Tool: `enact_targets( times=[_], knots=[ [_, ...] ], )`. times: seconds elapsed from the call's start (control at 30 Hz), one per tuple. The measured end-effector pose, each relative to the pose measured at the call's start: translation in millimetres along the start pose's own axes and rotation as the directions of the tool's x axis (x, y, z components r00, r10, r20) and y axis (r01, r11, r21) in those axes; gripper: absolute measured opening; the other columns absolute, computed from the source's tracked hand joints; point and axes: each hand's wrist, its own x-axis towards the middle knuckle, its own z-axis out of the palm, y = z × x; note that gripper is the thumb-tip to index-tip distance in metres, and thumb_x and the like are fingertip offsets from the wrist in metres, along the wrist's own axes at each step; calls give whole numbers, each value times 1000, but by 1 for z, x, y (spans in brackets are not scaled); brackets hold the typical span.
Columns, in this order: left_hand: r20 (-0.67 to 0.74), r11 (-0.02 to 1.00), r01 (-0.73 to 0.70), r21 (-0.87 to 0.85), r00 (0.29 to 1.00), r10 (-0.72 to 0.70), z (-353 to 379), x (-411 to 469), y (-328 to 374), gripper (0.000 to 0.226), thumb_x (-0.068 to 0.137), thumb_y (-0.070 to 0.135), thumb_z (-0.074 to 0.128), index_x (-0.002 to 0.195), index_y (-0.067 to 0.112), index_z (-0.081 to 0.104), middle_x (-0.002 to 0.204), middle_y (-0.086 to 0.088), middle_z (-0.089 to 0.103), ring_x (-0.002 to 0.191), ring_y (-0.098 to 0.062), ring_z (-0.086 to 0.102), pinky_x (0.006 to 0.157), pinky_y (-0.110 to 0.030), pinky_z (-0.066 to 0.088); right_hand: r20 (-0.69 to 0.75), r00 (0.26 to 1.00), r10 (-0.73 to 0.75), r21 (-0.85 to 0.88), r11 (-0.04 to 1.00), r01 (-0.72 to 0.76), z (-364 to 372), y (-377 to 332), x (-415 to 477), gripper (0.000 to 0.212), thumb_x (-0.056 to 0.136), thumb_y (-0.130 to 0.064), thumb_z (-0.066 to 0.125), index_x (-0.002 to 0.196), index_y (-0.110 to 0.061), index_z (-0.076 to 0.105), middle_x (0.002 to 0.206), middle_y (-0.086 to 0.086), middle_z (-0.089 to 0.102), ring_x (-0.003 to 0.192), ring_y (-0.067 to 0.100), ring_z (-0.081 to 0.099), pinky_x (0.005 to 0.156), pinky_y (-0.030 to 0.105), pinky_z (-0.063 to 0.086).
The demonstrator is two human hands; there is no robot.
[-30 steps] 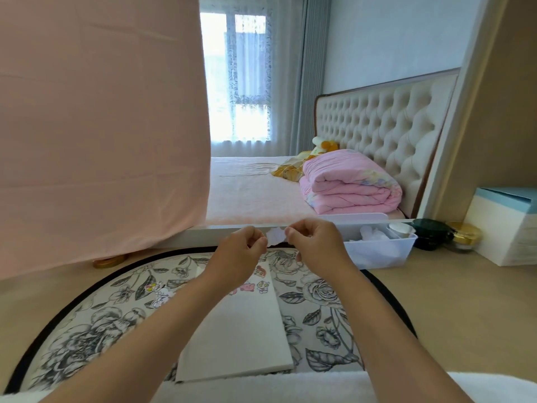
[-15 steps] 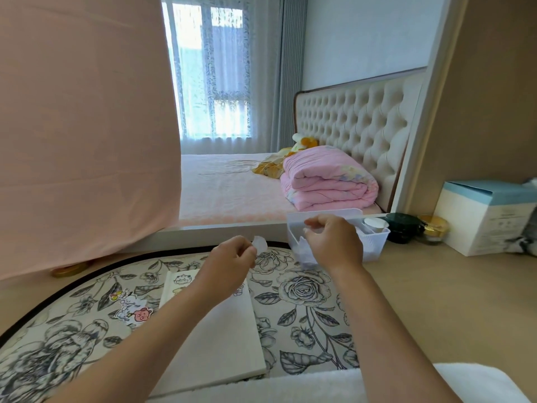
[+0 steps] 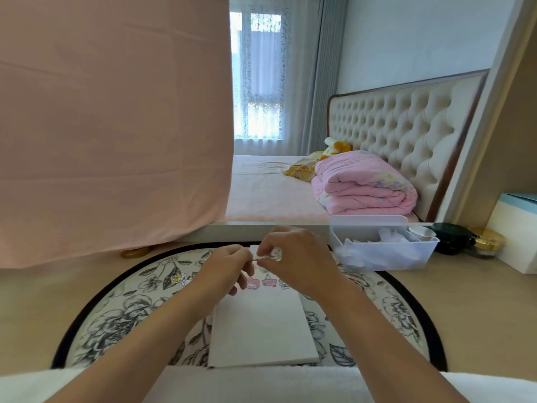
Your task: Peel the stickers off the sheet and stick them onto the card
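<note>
A white card [image 3: 261, 324] lies on a round floral mat [image 3: 122, 321] in front of me. Small pink cartoon stickers [image 3: 263, 282] sit near its far end. Another sticker piece [image 3: 180, 279] lies on the mat, left of the card. My left hand [image 3: 228, 270] and my right hand [image 3: 299, 258] meet just above the card's far end. Both pinch a small, thin sticker piece [image 3: 268, 258] between their fingertips. My fingers hide most of it, so its picture cannot be made out.
A white plastic bin [image 3: 418, 258] with crumpled white scraps stands to the right, past the mat. Beyond it are a dark jar [image 3: 452, 238], a gold-lidded jar [image 3: 488, 241] and a white-and-blue box [image 3: 515, 231]. A pink cloth [image 3: 116, 126] hangs at left; a white towel [image 3: 261, 385] covers the near edge.
My right hand has come back from the white bin to the left hand. Both hands now pinch the small piece together, lower and closer to the card.
</note>
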Motion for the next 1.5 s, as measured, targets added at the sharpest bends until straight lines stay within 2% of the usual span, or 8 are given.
enact_targets(
  times=[0.33,0.47,0.6,0.7,0.83,0.93,1.13,1.5],
  knots=[
    [110,950,185,-252,981,-162,-31,-20,-12,21,97,20,47,87,7,60,70,-5,61,54,-21,53,48,-26,37,-136,971,-199,-138,974,180,31,-20,-7,7,84,-31,65,79,-33,69,81,-14,66,59,10,60,52,23,44],
    [158,865,237,-442,970,-185,-43,-25,-15,37,100,36,41,92,6,62,74,-9,64,56,-25,55,52,-27,40,-95,995,3,72,997,4,39,-26,-10,8,85,-28,71,79,-33,67,84,-16,64,61,-1,55,57,13,38],
    [-33,974,47,-223,998,-56,-50,-29,-24,17,99,24,55,105,12,67,85,-3,74,64,-19,63,54,-29,47,330,861,386,692,522,-499,37,-44,-7,8,89,-20,74,87,-12,72,73,-6,63,53,8,54,51,21,38],
    [-61,979,-20,-204,998,8,-54,-34,-31,8,96,18,62,97,14,69,83,-2,75,64,-17,63,52,-27,47,506,763,401,730,272,-627,39,-47,-8,10,90,-21,74,94,-11,72,79,-2,62,56,13,53,47,23,36],
    [-63,987,-71,-145,996,62,-57,-33,-34,11,95,16,64,89,11,71,81,-3,75,64,-14,63,53,-26,48,580,712,395,724,150,-673,43,-49,-8,12,89,-20,74,98,-13,71,84,0,63,57,14,53,46,23,35],
    [-74,995,-97,-34,993,95,-60,-28,-38,11,95,18,64,88,12,70,78,0,75,62,-12,63,54,-27,49,540,725,427,697,257,-670,43,-49,-8,14,89,-24,75,98,-14,72,87,-1,66,57,13,55,48,23,35],
    [-52,922,-211,323,969,240,-69,-19,-47,13,94,27,64,82,28,67,75,9,72,69,-17,66,71,-35,56,229,888,398,478,749,-459,40,-41,-2,18,85,-32,79,101,-26,71,89,-5,71,57,3,61,59,16,47],
    [7,850,-277,449,952,307,-62,-22,-42,11,91,36,63,80,34,65,76,18,70,68,-6,63,72,-38,56,216,946,243,346,887,-307,35,-35,3,7,83,-22,82,78,-22,77,60,-21,66,49,-3,55,52,8,40]
  ],
)
